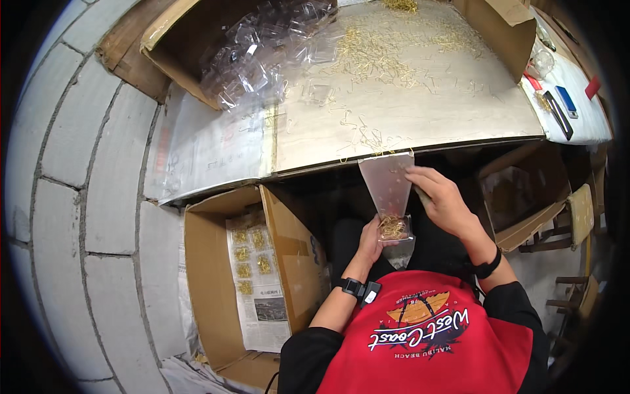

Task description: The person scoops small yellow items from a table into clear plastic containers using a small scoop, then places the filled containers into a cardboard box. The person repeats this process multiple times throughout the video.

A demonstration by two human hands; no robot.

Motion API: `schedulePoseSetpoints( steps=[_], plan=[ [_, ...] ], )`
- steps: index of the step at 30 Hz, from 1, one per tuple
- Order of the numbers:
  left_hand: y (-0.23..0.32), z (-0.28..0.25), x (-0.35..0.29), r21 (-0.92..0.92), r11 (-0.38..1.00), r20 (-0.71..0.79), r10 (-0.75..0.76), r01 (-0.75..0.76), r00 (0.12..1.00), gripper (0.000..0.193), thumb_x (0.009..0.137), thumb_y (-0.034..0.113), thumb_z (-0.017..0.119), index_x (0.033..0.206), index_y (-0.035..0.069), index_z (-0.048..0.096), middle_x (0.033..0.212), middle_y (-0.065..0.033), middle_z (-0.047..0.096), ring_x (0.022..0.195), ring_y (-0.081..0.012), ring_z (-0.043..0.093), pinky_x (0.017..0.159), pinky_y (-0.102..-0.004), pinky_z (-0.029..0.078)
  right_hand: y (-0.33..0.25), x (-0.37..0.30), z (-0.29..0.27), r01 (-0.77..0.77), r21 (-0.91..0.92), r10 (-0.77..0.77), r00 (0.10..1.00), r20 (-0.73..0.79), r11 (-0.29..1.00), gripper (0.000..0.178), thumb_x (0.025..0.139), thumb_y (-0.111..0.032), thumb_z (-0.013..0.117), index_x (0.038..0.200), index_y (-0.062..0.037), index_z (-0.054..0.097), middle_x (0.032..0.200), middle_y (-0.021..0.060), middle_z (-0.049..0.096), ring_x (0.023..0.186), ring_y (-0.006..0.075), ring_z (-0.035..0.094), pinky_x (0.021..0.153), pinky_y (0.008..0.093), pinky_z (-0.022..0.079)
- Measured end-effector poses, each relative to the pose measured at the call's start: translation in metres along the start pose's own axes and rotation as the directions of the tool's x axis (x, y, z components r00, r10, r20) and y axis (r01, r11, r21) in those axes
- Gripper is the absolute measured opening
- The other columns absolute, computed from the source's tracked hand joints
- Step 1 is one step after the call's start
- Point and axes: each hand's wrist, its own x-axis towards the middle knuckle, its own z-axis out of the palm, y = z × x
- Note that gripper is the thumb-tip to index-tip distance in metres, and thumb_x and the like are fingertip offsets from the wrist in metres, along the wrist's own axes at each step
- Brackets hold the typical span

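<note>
The person's left hand [371, 238] holds a small clear plastic box [408, 231] over the lap, its fingers closed on the box's left side; thin gold-coloured wire pieces [392, 227] lie tangled inside. The box sits at the narrow lower end of a translucent tapered chute [384, 180], whose wide upper end meets the near edge of the counter [472, 108]; this position presumably lets pieces slide down the slope into the box without spilling. The right hand [441, 197] is at the chute's upper right side with its fingers extended and close together, perhaps to steady or tap it; whether they grip the edge cannot be told. On the counter, loose gold pieces [374, 59] spread broadly across the far middle, and a thin trail of them reaches the chute's mouth, within easy reach. At far left, a cardboard carton [172, 33] lies open toward the counter with a heap of clear plastic cases [252, 69] at its mouth, apparently for ready access. Below the counter at near left, an open cardboard box [213, 295] contains newspaper [266, 331], on which gold-filled packs [244, 270] lie in loose rows, probably to keep them flat and apart.
</note>
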Motion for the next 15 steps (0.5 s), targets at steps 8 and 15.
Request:
schedulePoseSetpoints(
  steps=[8,15],
  plan=[
    [0.0,0.0,-0.007,0.042,0.998,-0.053,0.042,-0.04,0.998,0.044,0.099,0.037,0.035,0.12,0.001,0.05,0.108,-0.0138,0.063,0.084,-0.0218,0.067,0.058,-0.0316,0.06,0.012,-0.041,0.016,-0.158,0.267,0.119,0.981,0.154,0.951,0.032,0.073,0.013,0.053,0.103,0.0024,0.059,0.1,0.0181,0.061,0.094,0.0359,0.061,0.081,0.0367,0.049],
    [-0.018,-0.009,-0.004,-0.003,0.998,-0.09,0.06,-0.061,0.994,0.043,0.098,0.038,0.037,0.115,0.002,0.054,0.101,-0.0107,0.064,0.082,-0.0219,0.067,0.059,-0.0365,0.059,0.015,-0.064,0.069,-0.15,0.143,0.06,0.865,0.499,0.978,0.03,0.074,0.004,0.053,0.104,-0.0004,0.06,0.103,0.0187,0.061,0.098,0.0368,0.058,0.083,0.0392,0.048]
  ],
)
